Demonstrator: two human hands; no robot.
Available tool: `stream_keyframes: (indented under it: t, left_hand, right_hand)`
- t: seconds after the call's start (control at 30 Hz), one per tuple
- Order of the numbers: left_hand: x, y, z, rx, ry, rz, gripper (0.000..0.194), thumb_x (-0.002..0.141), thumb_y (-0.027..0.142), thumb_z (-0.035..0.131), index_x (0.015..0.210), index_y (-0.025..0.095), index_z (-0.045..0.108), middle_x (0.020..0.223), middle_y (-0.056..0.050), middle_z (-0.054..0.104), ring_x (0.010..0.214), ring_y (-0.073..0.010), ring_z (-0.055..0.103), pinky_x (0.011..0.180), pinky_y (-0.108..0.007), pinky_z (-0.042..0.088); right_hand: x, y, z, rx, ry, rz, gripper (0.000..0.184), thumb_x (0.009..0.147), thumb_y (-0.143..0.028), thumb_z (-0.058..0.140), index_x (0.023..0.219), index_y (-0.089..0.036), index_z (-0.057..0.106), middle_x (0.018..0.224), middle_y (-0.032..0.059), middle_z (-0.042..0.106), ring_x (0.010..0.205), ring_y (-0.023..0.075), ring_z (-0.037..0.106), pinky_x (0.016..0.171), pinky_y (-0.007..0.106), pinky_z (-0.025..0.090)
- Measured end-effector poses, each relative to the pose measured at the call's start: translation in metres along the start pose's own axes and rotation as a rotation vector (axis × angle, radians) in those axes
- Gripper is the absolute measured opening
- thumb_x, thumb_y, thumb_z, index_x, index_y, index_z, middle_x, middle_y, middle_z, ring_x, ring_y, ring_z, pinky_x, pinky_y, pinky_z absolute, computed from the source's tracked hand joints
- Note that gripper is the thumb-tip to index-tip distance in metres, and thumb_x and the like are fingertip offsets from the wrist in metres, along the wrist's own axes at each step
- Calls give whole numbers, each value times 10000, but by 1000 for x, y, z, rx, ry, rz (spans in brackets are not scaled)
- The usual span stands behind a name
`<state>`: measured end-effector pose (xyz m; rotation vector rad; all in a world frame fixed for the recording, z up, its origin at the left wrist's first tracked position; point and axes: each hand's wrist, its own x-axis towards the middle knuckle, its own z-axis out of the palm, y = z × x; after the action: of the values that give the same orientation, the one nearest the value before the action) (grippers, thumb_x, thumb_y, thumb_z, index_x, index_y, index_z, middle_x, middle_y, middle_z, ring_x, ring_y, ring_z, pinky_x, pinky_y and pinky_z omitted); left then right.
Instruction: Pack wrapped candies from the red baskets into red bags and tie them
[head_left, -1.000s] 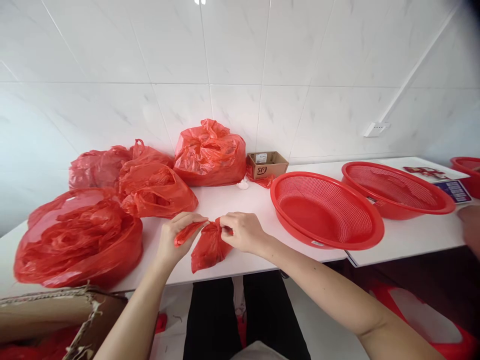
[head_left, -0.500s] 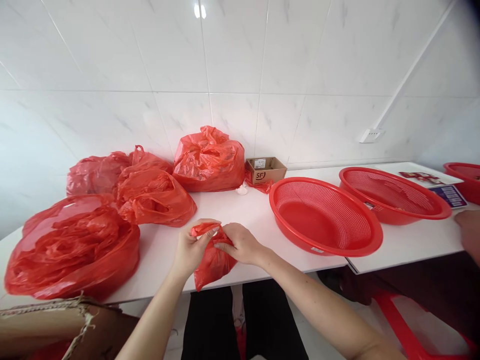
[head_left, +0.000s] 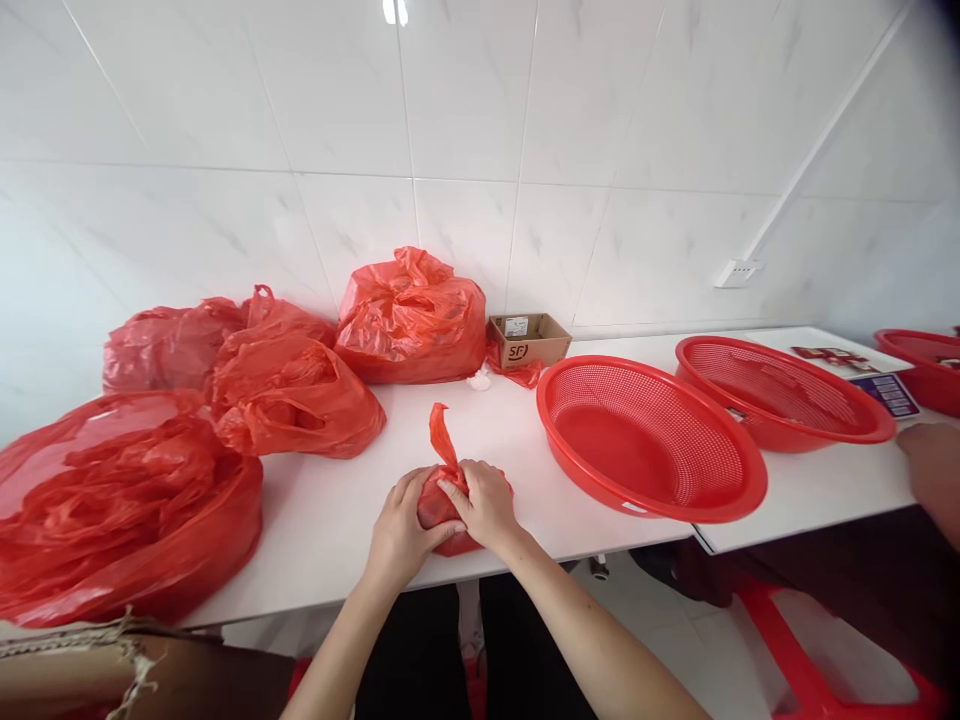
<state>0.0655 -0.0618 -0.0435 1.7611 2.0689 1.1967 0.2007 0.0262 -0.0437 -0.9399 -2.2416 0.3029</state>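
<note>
A small red plastic bag (head_left: 433, 505) rests at the near edge of the white table, its twisted top sticking up. My left hand (head_left: 405, 525) cups the bag's left side, fingers and thumb curved round it. On the other side, my right hand (head_left: 486, 502) presses the bag, with the thumb across its front just below the twisted neck. What the bag contains is hidden.
Large red plastic bags (head_left: 135, 500) crowd the left of the table. Behind stand another full bag (head_left: 412, 320) and a small cardboard box (head_left: 529, 350). Red colander baskets (head_left: 754, 500) sit on the right, near another person's hand (head_left: 930, 470). A torn carton (head_left: 217, 670) is lower left.
The small bag has gone from being held up and tilted to sitting on the table. Both hands have moved from its gathered top to its sides, and its neck now stands upright.
</note>
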Motion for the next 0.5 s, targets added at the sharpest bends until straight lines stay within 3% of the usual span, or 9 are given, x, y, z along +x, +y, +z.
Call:
stream_keyframes:
  t: [0.5]
  left_hand:
    - [-8, -12, 10, -74, 53, -17, 611, 725, 482, 766, 1248, 248, 554, 1262, -87, 613, 1172, -289, 597, 989, -464, 500]
  right_hand:
    - [-3, -1, 1, -28, -60, -33, 395, 1015, -486, 356, 811, -194, 525, 738, 25, 604, 714, 172, 523, 694, 276, 332]
